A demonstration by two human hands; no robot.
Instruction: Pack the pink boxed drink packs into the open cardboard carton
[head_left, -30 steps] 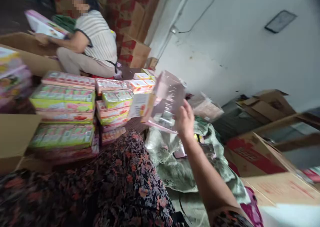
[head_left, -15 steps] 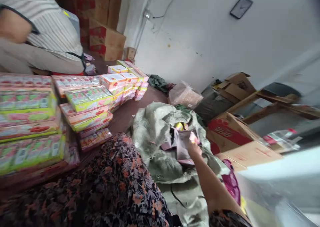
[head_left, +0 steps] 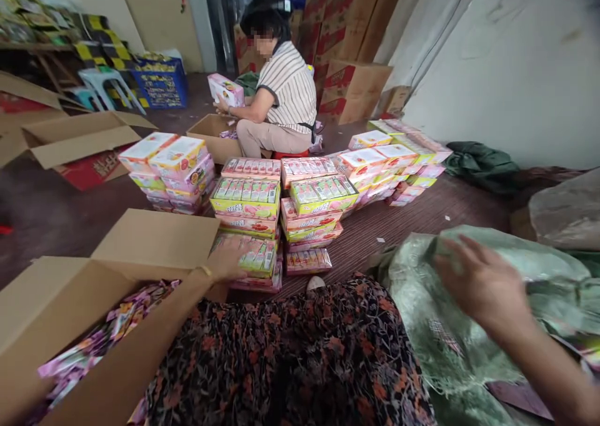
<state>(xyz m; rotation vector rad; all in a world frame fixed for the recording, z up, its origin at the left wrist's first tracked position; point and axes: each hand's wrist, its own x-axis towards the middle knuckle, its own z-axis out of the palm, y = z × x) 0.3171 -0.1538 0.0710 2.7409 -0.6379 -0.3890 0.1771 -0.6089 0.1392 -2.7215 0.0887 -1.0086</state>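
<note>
Head view: your left hand (head_left: pixel 228 260) is flat on a green tray of little packs (head_left: pixel 253 255) at the bottom of the nearest stack, fingers loose and spread, resting on it, not gripping as far as I can tell. Looks like a good chunk of the work's done: loads of filled trays are already stacked on the floor, but the cardboard box (head_left: pixel 56 301) by your left arm has plenty of loose pink packets (head_left: pixel 100 338) in it. Your right hand (head_left: pixel 478 282) is blurry, open and empty, fingers splayed, over the green woven sack (head_left: pixel 422 301). A person in a striped shirt (head_left: pixel 288 89) sits behind, holding a pink box (head_left: pixel 225 90).
</note>
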